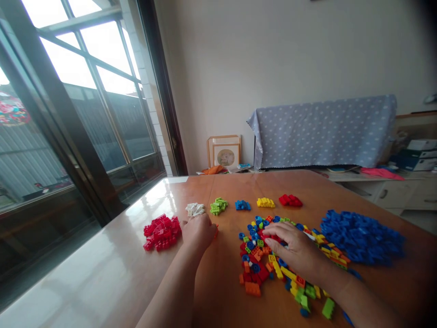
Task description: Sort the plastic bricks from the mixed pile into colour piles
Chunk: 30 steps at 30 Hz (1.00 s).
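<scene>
My left hand (198,230) rests curled on the brown table (218,291), right beside a pile of red bricks (161,233); a small orange piece peeks out under its fingers. My right hand (293,248) lies flat with fingers spread over a mixed heap of coloured bricks (273,264). A large pile of blue bricks (362,237) sits to its right. Farther back stand small sorted clusters: white (195,209), green (218,206), blue (242,205), yellow (265,202) and red (290,200).
A tall window (78,118) runs along the left of the table. Behind the table are a spotted grey cloth (324,132) draped over furniture, a framed picture (224,152) on the floor, and white drawers (392,191) at the right.
</scene>
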Motion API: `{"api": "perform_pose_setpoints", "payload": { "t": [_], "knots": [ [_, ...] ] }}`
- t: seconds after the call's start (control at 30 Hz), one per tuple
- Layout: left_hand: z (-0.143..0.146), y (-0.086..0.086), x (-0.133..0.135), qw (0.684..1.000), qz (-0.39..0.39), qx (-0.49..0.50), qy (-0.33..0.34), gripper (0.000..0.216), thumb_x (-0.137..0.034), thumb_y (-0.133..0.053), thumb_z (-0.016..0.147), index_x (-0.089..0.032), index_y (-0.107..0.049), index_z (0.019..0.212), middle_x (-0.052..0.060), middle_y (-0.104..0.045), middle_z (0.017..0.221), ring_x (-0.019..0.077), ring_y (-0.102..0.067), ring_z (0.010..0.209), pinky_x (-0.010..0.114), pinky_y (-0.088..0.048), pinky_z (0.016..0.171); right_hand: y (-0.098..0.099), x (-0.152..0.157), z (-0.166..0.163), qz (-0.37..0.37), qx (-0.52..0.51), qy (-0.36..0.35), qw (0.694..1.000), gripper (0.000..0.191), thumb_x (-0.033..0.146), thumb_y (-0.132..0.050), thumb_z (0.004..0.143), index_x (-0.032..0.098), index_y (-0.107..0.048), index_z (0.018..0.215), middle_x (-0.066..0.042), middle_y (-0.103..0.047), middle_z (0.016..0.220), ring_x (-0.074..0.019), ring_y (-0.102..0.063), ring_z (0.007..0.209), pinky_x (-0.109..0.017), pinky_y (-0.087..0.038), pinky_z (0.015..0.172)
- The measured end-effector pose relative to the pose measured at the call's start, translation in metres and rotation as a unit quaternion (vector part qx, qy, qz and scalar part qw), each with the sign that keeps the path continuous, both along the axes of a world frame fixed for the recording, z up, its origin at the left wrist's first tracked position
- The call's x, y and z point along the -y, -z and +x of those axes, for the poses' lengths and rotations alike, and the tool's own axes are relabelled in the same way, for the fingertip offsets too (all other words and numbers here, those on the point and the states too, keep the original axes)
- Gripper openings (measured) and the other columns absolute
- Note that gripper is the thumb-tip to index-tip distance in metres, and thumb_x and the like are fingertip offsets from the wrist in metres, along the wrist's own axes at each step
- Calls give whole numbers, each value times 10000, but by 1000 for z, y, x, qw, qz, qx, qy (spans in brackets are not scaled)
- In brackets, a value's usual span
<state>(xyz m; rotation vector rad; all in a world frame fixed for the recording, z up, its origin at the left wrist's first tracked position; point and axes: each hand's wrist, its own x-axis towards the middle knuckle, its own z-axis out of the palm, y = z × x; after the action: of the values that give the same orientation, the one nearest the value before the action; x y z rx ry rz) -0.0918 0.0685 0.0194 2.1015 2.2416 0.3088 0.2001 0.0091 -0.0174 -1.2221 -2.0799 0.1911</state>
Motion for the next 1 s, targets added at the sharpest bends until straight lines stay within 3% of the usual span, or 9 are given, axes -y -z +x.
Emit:
{"api": "perform_pose_setpoints", "payload": {
  "t": [0.2, 0.43, 0.57, 0.7, 0.87, 1.0],
  "knots": [
    [2, 0, 2, 999, 31, -11, -7, 176, -308, -484, 859, -221, -629, 809, 76, -716, 931, 274, -615, 938, 449, -365, 895, 0, -1, 1, 4, -12, 9, 1000, 238, 322, -556, 936, 263, -736, 1079, -57, -723, 1127, -242, -625, 1110, -394, -490, 990],
    [5, -1, 5, 995, 79, -5, 56, 205, -250, -474, 855, -275, -667, 919, 57, -690, 1090, 292, -535, 1119, 474, -371, 972, -3, 0, 0, -3, -9, 6, 1000, 235, 317, -542, 951, 249, -732, 1073, -62, -717, 1128, -237, -619, 1104, -390, -481, 989],
    [5, 3, 6, 993, 63, -10, 103, 285, -258, -475, 871, -320, -719, 1005, 46, -624, 1268, 313, -438, 1285, 601, -194, 1140, -6, 4, -2, -1, -21, 10, 1000, 229, 305, -549, 947, 250, -733, 1071, -59, -715, 1127, -235, -613, 1111, -384, -481, 987],
    [6, 10, 6, 990, 20, -22, 138, 315, -332, -493, 903, -365, -724, 1115, 35, -490, 1482, 358, -178, 1488, 694, 32, 1150, -5, 4, -1, -1, -30, 12, 999, 233, 315, -549, 945, 250, -734, 1069, -62, -716, 1122, -239, -615, 1111, -385, -486, 982],
    [6, 10, 7, 991, 12, -43, 124, 311, -275, -484, 894, -301, -732, 1079, 71, -449, 1529, 396, -146, 1504, 730, 44, 1131, -5, 0, 2, 2, -29, 8, 1000, 241, 325, -531, 952, 243, -725, 1069, -70, -714, 1118, -243, -615, 1099, -393, -482, 973],
    [15, 4, 13, 990, 44, -22, 130, 358, -223, -464, 887, -276, -697, 1153, 75, -493, 1488, 359, -209, 1481, 657, -33, 1178, -6, -2, 9, 8, -20, 43, 999, 264, 296, -489, 953, 244, -715, 1078, -58, -717, 1108, -235, -619, 1079, -375, -472, 954]
  ]
}}
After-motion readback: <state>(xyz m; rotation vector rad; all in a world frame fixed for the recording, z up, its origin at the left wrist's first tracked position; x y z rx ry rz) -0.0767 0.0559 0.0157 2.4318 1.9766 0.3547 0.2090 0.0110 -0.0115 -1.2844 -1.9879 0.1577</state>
